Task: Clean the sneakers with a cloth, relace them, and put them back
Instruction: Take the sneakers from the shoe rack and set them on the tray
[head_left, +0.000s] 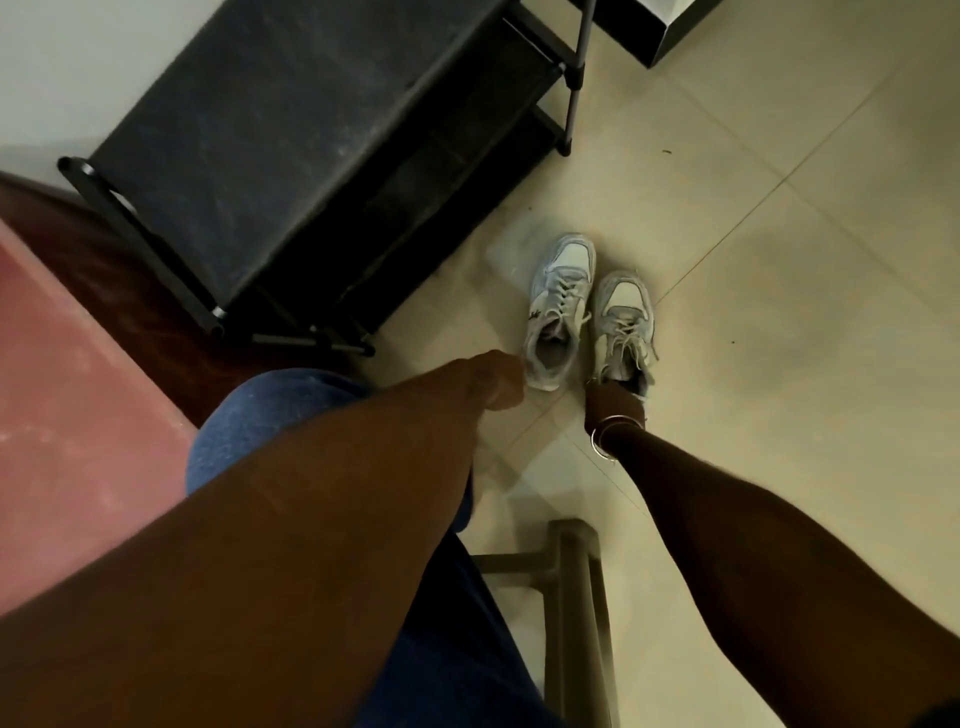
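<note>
Two white and grey sneakers stand side by side on the tiled floor, toes pointing away from me, both laced. My left hand (496, 382) reaches down beside the heel of the left sneaker (558, 306); its fingers are loosely curled and hold nothing, and I cannot tell whether they touch the shoe. My right hand (613, 408), with bangles on the wrist, grips the heel of the right sneaker (623, 322), and its fingers are hidden at the shoe's opening. No cloth is in view.
A black shoe rack (322, 156) stands just left of and behind the sneakers. My knee in blue jeans (260, 415) is below it. A grey metal frame (576, 597) stands on the floor between my arms. A dark box (654, 26) sits at the top right.
</note>
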